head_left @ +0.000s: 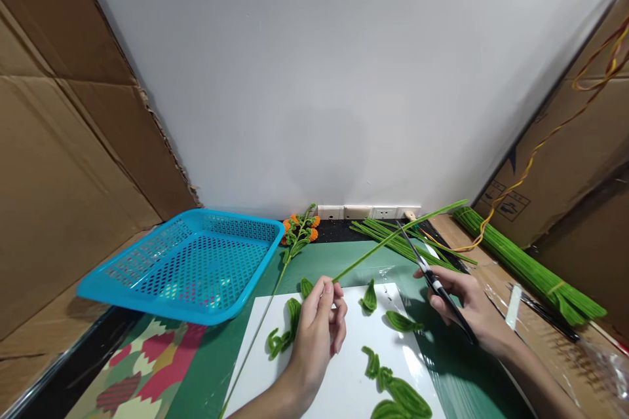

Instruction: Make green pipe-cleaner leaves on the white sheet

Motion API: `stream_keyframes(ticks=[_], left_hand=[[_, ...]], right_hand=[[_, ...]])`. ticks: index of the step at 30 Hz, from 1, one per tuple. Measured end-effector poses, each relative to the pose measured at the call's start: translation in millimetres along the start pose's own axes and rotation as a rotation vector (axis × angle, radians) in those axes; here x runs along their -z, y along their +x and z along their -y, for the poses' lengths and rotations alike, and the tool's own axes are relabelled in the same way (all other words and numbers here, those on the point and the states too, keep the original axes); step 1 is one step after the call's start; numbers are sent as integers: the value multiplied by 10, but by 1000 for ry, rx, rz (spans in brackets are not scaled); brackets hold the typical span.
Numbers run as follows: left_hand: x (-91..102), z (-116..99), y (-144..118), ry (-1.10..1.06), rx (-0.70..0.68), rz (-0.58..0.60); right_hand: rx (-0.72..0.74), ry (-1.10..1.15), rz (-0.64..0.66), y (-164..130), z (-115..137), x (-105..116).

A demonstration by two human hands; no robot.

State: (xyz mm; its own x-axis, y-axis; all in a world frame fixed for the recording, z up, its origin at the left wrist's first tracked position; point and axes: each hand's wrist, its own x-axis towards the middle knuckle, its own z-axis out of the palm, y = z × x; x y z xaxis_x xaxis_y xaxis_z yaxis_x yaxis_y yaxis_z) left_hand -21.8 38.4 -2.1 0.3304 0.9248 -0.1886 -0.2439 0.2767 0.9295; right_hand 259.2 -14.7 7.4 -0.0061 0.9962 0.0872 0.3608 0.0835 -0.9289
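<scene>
Green stem [368,255] slants rightward from left hand [318,319] pinching it; right hand [469,301] grips scissors [433,281].

ok so the left hand [318,321] and right hand [459,298] are both bare, pretty slim too, with long thin fingers [339,318] and wrists [498,335] on the narrow side, left forearm [275,400] and right forearm [538,370] are bare as far as they show, kinda slender with a smooth outline, nails too small to judge

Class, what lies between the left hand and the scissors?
The head view shows a green stem reaching from the left hand past the scissors, with two green leaf shapes below it on the white sheet, one at its edge.
</scene>
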Motion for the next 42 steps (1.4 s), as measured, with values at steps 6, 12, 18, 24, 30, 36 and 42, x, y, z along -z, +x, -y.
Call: stream_keyframes(ticks=[6,12,18,24,30,36,42], left_hand=[[-3,8,3,-8,-18,9],[11,28,10,-8,-39,11],[3,-16,-19,87,-31,35],[-17,-65,-61,151,-15,127],[5,-52,-25,190,-17,146],[6,-37,15,207,-19,158],[1,-56,-12,199,0,156]], right_hand=[[-2,-19,-31,20,25,-21],[-9,-57,-57,21,14,-18],[3,-189,-201,59,-65,-25],[18,-368,-392,90,-149,-48],[3,-309,-493,132,-75,-110],[-21,-103,-468,164,-105,-150],[-33,-57,-468,154,-83,-192]])
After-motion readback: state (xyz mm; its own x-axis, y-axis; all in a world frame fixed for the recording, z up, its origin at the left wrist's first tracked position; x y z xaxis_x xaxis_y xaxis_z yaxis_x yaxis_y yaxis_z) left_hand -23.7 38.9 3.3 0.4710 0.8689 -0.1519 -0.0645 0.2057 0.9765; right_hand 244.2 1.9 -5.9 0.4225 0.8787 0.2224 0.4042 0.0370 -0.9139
